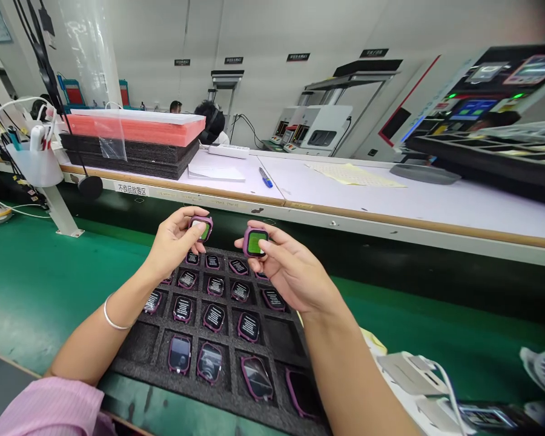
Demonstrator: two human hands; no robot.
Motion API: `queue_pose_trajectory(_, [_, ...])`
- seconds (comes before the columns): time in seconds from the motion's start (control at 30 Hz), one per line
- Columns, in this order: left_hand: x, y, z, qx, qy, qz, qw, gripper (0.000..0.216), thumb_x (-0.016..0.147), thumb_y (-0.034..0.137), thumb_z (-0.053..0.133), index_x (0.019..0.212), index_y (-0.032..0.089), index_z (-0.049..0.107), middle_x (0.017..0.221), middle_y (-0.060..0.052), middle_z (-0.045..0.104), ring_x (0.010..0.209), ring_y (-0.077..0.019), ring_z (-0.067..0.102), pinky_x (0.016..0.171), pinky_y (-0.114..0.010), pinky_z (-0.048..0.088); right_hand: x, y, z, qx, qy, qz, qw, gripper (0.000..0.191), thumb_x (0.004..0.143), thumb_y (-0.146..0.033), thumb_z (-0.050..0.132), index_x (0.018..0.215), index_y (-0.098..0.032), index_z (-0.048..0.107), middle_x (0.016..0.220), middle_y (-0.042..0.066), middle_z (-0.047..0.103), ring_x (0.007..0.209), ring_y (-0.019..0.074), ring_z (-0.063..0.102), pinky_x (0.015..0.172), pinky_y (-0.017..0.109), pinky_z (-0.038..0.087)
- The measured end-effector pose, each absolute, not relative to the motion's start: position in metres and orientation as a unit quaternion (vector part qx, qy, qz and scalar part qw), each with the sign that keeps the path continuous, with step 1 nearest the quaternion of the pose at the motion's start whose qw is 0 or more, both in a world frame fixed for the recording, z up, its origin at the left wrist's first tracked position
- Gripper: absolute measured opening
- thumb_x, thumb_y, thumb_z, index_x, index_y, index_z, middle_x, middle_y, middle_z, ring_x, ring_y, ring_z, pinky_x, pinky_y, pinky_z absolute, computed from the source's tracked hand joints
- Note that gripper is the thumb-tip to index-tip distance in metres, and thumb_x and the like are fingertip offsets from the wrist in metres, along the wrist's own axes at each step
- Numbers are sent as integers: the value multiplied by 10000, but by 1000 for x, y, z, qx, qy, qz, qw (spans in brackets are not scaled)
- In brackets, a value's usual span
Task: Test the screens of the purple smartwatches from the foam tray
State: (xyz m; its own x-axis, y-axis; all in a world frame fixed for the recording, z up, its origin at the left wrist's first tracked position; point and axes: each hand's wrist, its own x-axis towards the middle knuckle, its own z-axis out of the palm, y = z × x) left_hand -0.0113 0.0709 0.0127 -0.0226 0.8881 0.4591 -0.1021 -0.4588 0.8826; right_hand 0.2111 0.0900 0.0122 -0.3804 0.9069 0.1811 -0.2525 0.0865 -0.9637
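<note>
Near the tray (281,338), the left hand (175,237) and right hand (297,272), apart, each pinched a green-lit watch (253,242), while inside it many watches (214,318) showed words and four dark ones (209,363) didn't.

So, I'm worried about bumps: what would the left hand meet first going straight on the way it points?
The left hand, holding a watch, would probably meet the shelf's front edge first, though depth is unclear and it might pass below.

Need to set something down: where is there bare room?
Green benchtop between the white bracket and left forearm; white shelf between the blue pen and yellow paper. Crowded: the foam tray, mostly filled with watches, and beside the right forearm, with white devices.
</note>
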Motion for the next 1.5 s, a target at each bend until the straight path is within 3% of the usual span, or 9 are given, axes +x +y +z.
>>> queue_pose_trajectory(0.23, [-12, 73, 9, 589, 319, 621, 406, 520, 799, 203, 761, 1290, 190, 593, 1086, -63, 693, 675, -94, 694, 619, -194, 589, 212, 90, 13, -286, -561, 608, 483, 522, 793, -391, 835, 1245, -232, 627, 941, 68, 723, 637, 152, 536, 601, 316, 472])
queue_pose_trajectory(0.5, [-11, 73, 8, 588, 313, 617, 419, 572, 762, 131, 728, 1310, 208, 584, 1146, -64, 685, 735, -105, 718, 689, -208, 616, 212, 90, 12, -282, -555, 613, 487, 520, 798, -390, 846, 1240, -226, 626, 925, 65, 733, 662, 146, 543, 592, 283, 475])
queue_pose_trajectory(0.6, [-10, 72, 9, 582, 314, 622, 420, 569, 741, 125, 733, 1287, 203, 595, 1100, -44, 693, 718, -100, 715, 677, -197, 611, 212, 90, 11, -285, -566, 599, 489, 504, 811, -402, 826, 1240, -230, 625, 927, 65, 727, 683, 160, 560, 595, 294, 476])
queue_pose_trajectory(0.8, [-11, 72, 11, 584, 326, 624, 404, 404, 832, 280, 761, 1200, 173, 630, 913, -15, 683, 595, -81, 663, 562, -184, 569, 213, 90, 12, -294, -571, 599, 478, 542, 798, -424, 832, 1254, -231, 610, 1005, 80, 738, 628, 146, 539, 611, 329, 483])
queue_pose_trajectory(1.03, [-10, 72, 11, 594, 318, 618, 405, 492, 789, 186, 699, 1271, 183, 600, 1036, -38, 700, 658, -103, 706, 632, -218, 612, 214, 90, 11, -294, -582, 591, 475, 529, 823, -437, 810, 1265, -234, 601, 1019, 81, 731, 643, 155, 552, 612, 342, 490])
queue_pose_trajectory(1.5, [-9, 69, 14, 585, 324, 620, 410, 396, 789, 208, 727, 1168, 165, 621, 909, -7, 692, 587, -99, 696, 567, -197, 604, 213, 89, 12, -295, -577, 595, 475, 523, 814, -425, 825, 1254, -239, 613, 1022, 81, 734, 655, 156, 559, 627, 338, 502])
